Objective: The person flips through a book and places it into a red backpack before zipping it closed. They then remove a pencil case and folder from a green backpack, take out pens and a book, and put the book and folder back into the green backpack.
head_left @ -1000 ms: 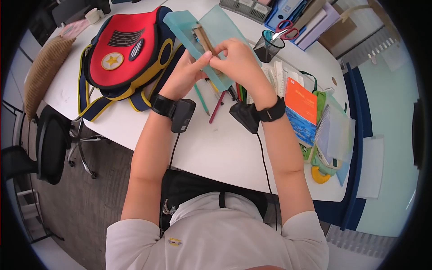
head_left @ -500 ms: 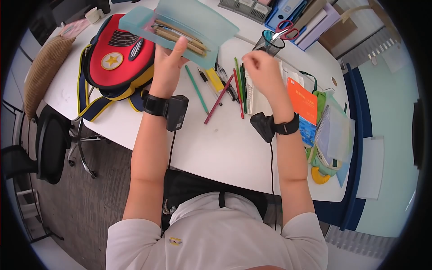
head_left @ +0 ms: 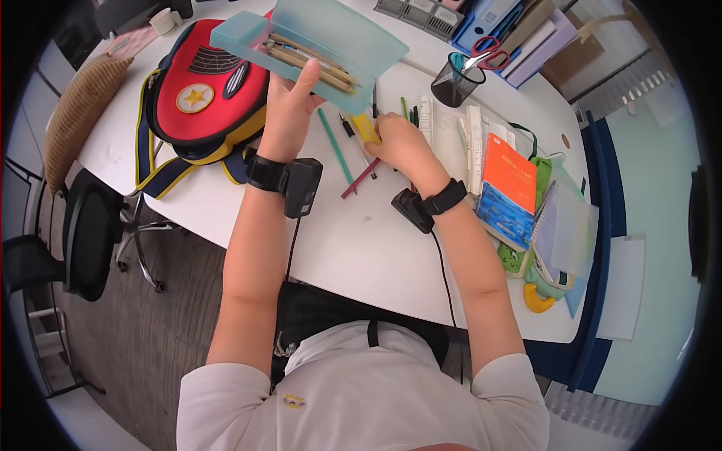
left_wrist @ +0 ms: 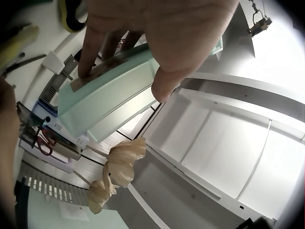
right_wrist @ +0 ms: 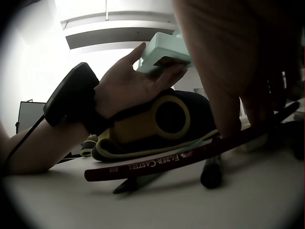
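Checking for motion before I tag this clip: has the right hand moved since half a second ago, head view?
Yes: against the mesh pen cup, the right hand has shifted left and toward the person, now by the yellow item.

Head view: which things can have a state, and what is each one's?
Case, open
Left hand, holding the case
Right hand, grip unclear
Purple pencil, outside the case
Backpack, lying red side up
Orange book, cover up
Cup, upright
Scissors, handles up in the cup
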### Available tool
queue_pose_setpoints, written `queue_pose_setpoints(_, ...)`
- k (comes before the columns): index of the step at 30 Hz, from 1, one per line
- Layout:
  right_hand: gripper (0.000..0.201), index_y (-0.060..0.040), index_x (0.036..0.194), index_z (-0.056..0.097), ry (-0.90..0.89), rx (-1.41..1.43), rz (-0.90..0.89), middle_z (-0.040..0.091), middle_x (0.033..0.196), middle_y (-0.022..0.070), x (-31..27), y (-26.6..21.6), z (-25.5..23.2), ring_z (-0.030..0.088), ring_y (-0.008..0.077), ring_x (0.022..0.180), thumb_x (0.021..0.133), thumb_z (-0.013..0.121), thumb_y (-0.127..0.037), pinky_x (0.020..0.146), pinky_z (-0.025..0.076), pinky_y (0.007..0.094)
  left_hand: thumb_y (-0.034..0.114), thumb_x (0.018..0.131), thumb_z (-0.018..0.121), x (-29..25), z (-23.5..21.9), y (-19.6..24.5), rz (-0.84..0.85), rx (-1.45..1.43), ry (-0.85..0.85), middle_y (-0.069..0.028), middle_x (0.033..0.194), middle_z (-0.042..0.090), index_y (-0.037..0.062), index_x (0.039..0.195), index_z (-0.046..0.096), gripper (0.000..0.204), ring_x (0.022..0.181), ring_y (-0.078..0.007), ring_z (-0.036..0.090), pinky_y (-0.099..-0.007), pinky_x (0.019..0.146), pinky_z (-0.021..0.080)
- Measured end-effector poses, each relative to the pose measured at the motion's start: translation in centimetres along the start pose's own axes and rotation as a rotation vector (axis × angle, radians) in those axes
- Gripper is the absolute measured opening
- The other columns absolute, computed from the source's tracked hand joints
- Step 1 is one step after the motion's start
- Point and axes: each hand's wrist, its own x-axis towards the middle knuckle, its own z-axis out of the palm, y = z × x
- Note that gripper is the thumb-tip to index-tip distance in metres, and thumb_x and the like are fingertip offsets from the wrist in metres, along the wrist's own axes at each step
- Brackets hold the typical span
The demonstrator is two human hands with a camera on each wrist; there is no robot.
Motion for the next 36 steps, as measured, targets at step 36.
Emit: queue_pose_setpoints(36, 0.020, 0.0065, 0.074, 0.062, 0.092, 0.169, 0.110, 0.060, 0.070, 0.0255, -1.0, 2.2, -1.8, 0.062, 0.0377, 0.072, 0.076, 0.058, -0.013, 0.069, 0.050, 0.0406, 0.027, 0.091, 0.054, -0.1, 0.4, 0.2, -0.023, -0.070, -0.017, -0.0111, 0.121, 0.048, 0.0033, 0.129, 0.031, 0.050, 0.110, -0.0217, 0.053, -0.0411, 0.089, 0.048)
